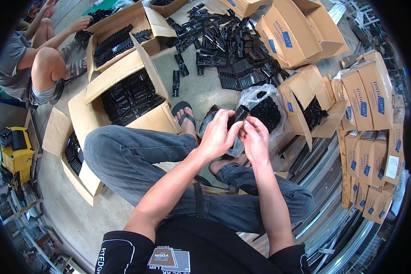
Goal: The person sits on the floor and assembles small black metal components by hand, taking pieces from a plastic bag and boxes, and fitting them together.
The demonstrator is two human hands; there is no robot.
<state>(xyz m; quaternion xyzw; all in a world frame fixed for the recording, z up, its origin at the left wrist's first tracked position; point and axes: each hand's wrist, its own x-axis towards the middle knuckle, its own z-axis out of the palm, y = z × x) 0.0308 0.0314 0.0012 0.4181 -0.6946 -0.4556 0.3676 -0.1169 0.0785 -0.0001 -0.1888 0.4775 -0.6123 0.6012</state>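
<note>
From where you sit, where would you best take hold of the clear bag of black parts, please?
Probably by the gathered plastic at the top of the clear bag, coming from above: its mouth stands open upward, and the black parts weigh down the bottom.

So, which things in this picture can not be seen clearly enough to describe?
- Head view: the small black part held by the left hand and right hand; fingers cover most of it, so its shape is unclear.
- Head view: contents of the plastic bag; a dark mass, single pieces too small.
- Head view: the yellow machine; at the bent rim, partly cut off.
- Head view: the far person; cut off by the edge.
</note>
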